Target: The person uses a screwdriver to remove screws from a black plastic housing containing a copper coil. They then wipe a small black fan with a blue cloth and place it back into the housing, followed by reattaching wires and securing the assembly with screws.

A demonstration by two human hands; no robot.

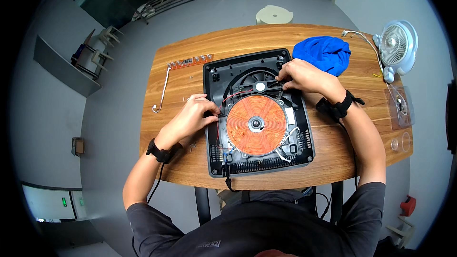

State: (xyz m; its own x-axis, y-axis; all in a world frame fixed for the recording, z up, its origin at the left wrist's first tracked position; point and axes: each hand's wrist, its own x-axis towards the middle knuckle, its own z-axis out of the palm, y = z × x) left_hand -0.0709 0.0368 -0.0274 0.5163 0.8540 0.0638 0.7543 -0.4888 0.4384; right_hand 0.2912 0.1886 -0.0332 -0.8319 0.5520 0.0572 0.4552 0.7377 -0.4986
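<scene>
An opened induction cooker base [308,148] lies on the wooden table in front of me, its black housing holding a round copper coil [243,135]. Behind the coil sits a black cooling fan [260,86] with a pale round hub. My right hand [304,77] grips the fan's right side between thumb and fingers. At the housing's left edge, my left hand [193,113] is pinched where a thin red wire [233,96] runs from the fan to its fingertips. The exact contact there is partly hidden.
At the table's back left lies a control board [193,61] with a white cable. A blue cloth [322,54] is behind my right hand. A white desk fan [397,45] and a clear tray [400,108] stand at the right. Small screws [192,146] lie left of the housing.
</scene>
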